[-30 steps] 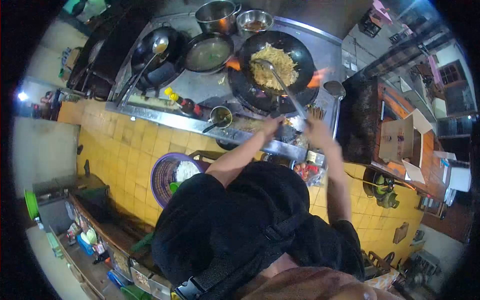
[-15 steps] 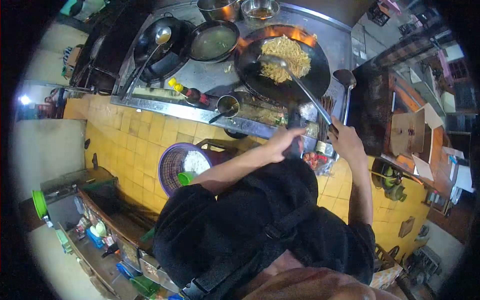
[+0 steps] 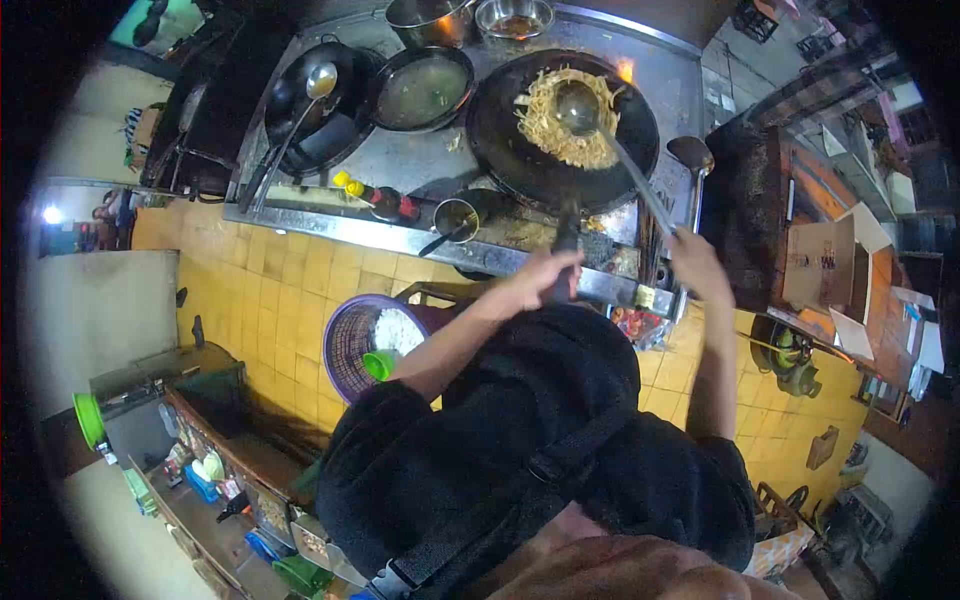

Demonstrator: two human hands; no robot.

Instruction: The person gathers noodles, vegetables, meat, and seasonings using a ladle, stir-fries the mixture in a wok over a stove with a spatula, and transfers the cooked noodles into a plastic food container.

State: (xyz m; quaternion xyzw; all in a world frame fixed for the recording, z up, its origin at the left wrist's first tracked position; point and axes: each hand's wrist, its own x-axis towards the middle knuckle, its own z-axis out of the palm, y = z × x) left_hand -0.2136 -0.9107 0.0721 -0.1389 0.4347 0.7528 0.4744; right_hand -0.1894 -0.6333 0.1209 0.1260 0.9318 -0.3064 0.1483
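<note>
A large black wok (image 3: 497, 165) sits on the stove, its handle (image 3: 568, 228) pointing toward me. My left hand (image 3: 540, 280) is closed around the handle's near end. Light brown noodles (image 3: 572, 148) lie heaped in the far part of the wok. The long metal ladle (image 3: 640, 180) is in my right hand (image 3: 700, 266), fingers wrapped round its upper end. Its round bowl rests on the noodles, hiding some of them. At the wok's far right rim, a small flame (image 3: 626, 70) shows.
Left of the wok stand a pan of cloudy liquid (image 3: 425, 90) and another wok (image 3: 300, 130) with a ladle in it. Sauce bottles (image 3: 385, 200) and a small pot (image 3: 457, 218) line the front edge. A purple basket (image 3: 345, 350) holds white rice and a green cup.
The ladle's bowl has swung right and farther onto the noodles. The wok has tilted or shifted slightly, and the flames behind it have shrunk. My left hand has moved slightly left.
</note>
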